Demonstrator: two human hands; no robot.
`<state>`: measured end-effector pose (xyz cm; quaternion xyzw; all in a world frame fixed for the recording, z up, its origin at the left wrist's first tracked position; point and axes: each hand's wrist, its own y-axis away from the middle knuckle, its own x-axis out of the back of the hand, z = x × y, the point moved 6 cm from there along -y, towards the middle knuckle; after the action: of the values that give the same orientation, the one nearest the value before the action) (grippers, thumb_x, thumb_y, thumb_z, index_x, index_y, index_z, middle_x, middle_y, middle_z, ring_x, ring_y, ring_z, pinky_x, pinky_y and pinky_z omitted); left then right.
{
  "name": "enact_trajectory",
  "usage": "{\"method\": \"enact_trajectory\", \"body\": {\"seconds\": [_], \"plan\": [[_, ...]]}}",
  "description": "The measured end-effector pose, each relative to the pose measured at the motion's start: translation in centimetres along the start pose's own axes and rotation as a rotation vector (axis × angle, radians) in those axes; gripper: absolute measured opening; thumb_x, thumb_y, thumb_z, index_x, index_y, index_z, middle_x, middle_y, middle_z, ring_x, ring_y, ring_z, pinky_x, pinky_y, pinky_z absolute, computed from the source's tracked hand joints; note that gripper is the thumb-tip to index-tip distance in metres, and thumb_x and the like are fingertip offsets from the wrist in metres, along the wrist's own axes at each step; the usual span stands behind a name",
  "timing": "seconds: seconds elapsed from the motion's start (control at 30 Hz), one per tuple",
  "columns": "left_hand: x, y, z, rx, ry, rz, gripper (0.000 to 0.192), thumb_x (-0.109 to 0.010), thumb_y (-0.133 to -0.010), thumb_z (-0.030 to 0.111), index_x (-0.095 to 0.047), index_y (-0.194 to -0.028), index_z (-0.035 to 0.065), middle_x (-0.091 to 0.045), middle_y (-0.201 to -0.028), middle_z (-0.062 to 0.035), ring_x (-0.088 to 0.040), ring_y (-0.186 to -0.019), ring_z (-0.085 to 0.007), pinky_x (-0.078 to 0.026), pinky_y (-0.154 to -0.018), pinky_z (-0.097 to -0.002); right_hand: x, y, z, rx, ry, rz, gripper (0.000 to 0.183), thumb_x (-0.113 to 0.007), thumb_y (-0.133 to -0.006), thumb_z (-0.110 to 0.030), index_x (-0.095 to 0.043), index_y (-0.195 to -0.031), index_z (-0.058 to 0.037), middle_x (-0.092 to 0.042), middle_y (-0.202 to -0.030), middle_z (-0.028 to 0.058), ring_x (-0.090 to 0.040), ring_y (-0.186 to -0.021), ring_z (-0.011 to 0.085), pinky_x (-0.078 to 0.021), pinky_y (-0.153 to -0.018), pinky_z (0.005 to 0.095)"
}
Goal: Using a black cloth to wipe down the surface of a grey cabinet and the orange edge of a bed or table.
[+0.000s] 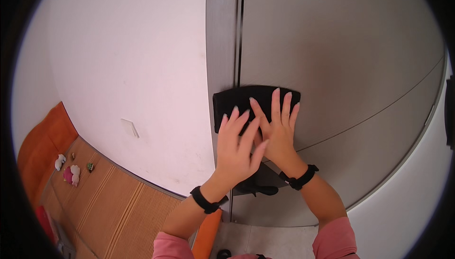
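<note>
A black, flat, fabric-like piece (236,97) with a curved top edge lies against the grey door panel (337,45) and overlaps its metal frame (221,27). My right hand (279,131) rests over its right half with the fingers spread. My left hand (238,145), slightly blurred, is at its lower left, fingers apart; whether it touches is unclear. The two hands hide much of the lower part. Below them a dark object with a rounded end (266,190) shows, partly covered by my left hand and wrist. Each wrist wears a black strap.
White wall (142,45) with a switch plate (130,128) fills the left. At lower left is a bed with a slatted mat (117,202), an orange headboard (46,145) and several small toys (73,175). Pale floor tiles (263,237) lie below the door.
</note>
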<state>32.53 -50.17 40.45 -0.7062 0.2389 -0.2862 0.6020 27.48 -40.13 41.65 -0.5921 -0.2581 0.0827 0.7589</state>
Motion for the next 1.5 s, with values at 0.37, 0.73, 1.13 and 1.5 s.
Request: {"method": "enact_trajectory", "body": {"seconds": [0.37,0.73,1.13,1.5], "plan": [[-5.1,-9.0,-1.3,-0.148,-0.099,-0.191,0.086,-0.039,-0.083,0.062,-0.028,-0.138,-0.0026,-0.021,-0.145,-0.0248,-0.016,-0.135,-0.0420,-0.009,-0.105,-0.0573,5.1,-4.7,3.6,-0.059,0.227,0.196,0.052,-0.052,-0.079,-0.013,-0.047,-0.131,-0.0126,-0.028,-0.144,0.0165,-0.018,-0.135,0.0401,-0.0100,-0.103,0.0621],[-10.5,7.6,-1.7,0.004,-0.097,-0.604,0.106,-0.045,-0.070,0.072,-0.026,-0.137,-0.0074,-0.018,-0.141,-0.0334,-0.012,-0.133,-0.0494,-0.001,-0.100,-0.0658,-3.1,10.3,3.6,-0.034,0.116,-0.019,0.057,-0.057,-0.076,-0.031,-0.048,-0.128,-0.0082,-0.036,-0.136,0.0239,-0.031,-0.124,0.0465,-0.0232,-0.098,0.0612],[-7.6,-9.7,-4.9,-0.046,-0.127,-0.181,0.088,-0.043,-0.080,0.064,-0.030,-0.137,-0.0012,-0.023,-0.143,-0.0270,-0.020,-0.133,-0.0431,-0.002,-0.105,-0.0574,0.7,-7.2,4.8,-0.076,0.172,0.093,0.059,-0.056,-0.079,-0.033,-0.043,-0.133,-0.0118,-0.032,-0.142,0.0151,-0.027,-0.131,0.0378,-0.0204,-0.103,0.0556],[-5.9,-16.6,-2.9,-0.106,-0.099,-0.066,0.080,-0.050,-0.081,0.049,-0.028,-0.137,-0.0026,-0.025,-0.143,-0.0247,-0.020,-0.134,-0.0415,-0.005,-0.107,-0.0539,5.4,-12.9,5.5,0.033,0.157,0.168,0.058,-0.051,-0.080,-0.029,-0.040,-0.133,-0.0072,-0.033,-0.142,0.0105,-0.027,-0.132,0.0324,-0.0173,-0.106,0.0504]]}}
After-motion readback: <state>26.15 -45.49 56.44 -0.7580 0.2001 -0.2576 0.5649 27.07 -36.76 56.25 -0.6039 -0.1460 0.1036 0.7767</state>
